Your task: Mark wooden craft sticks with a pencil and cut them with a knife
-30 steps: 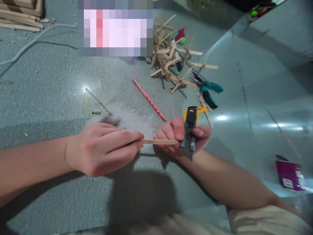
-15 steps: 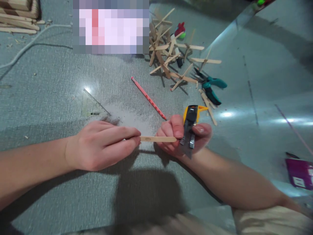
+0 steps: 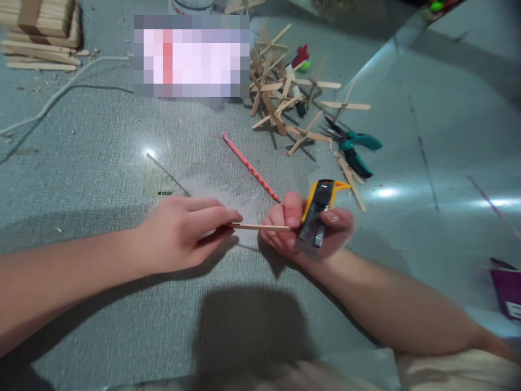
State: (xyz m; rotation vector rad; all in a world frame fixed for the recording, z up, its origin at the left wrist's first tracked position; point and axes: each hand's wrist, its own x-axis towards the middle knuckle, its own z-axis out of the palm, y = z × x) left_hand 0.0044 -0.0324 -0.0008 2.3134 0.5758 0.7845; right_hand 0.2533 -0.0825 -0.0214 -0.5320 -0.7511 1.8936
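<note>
Between finger and thumb, my left hand [image 3: 189, 233] pinches one end of a wooden craft stick [image 3: 262, 227], whose narrow edge faces up. My right hand [image 3: 293, 220] is closed on a yellow and black utility knife [image 3: 319, 209], its blade end pointing down towards me. The far end of the stick meets the fingers of this same hand, close to the knife. A red pencil [image 3: 252, 168] lies just beyond my right hand. Past my left hand lies a clear set square [image 3: 163, 182], beside a patch of pale dust.
Crossed craft sticks [image 3: 277, 103] lie in a heap at the back, with teal-handled pliers [image 3: 356, 144] to their right. Stacked craft sticks [image 3: 40, 27] stand at the back left near a white cable [image 3: 61, 95]. A purple packet [image 3: 504, 290] lies far right.
The craft stick has turned from its flat face to its narrow edge, with my left fingers rolled around it. The knife has tilted slightly. The whole view has shifted a little.
</note>
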